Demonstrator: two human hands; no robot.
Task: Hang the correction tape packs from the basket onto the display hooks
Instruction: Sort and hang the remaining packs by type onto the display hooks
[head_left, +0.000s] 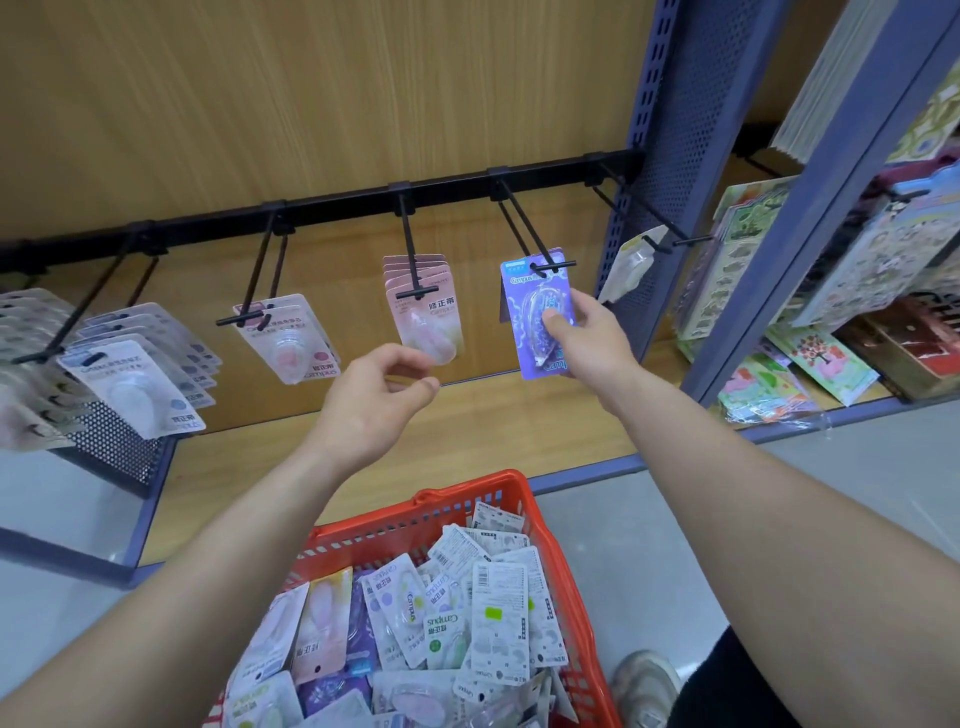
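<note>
The fingers (551, 318) of our right hand (589, 340) pinch the purple correction tape pack (524, 317) at its middle, with the thumb on the printed face. The pack's long axis runs nearly upright, its hang-hole end up at the display hook (527, 228) and its lower end tipped slightly rightward. Our left hand (374, 400) hovers just below the pink packs (423, 312), fingers loosely curled and holding nothing. More packs (452, 623) lie jumbled in the red basket (467, 480) below.
</note>
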